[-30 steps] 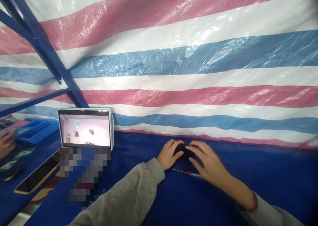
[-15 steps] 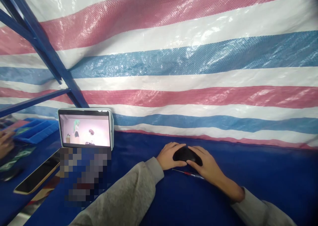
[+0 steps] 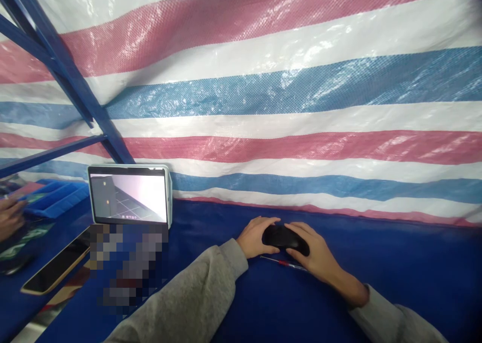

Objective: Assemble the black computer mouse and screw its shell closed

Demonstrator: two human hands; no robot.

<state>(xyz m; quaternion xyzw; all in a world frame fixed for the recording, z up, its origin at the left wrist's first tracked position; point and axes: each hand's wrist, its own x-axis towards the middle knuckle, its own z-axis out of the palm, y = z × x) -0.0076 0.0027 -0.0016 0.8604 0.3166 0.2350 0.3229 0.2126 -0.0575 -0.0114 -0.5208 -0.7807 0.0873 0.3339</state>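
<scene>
A black computer mouse (image 3: 285,238) lies on the blue tabletop (image 3: 395,262), held at both ends. Around its left end curl the fingers and thumb of my left hand (image 3: 256,237). My right hand (image 3: 313,247) grips the opposite end, thumb at the near side and fingers over the far side. Just in front of the mouse lies a thin screwdriver (image 3: 284,263) with a red part; its right end runs close to my right hand. The underside of the mouse is hidden.
At the left a tablet (image 3: 130,197) in a pale case stands playing a video. A phone (image 3: 56,262) lies before it, beside a pixelated patch. Farther left are a blue compartment tray (image 3: 56,197) and another person's hand (image 3: 11,217). A striped sheet (image 3: 301,147) hangs behind the table.
My hands have spread slightly apart, the right one moving a little right, so more of the mouse shows between them. The tablet's picture has changed. The other person's hand has shifted slightly.
</scene>
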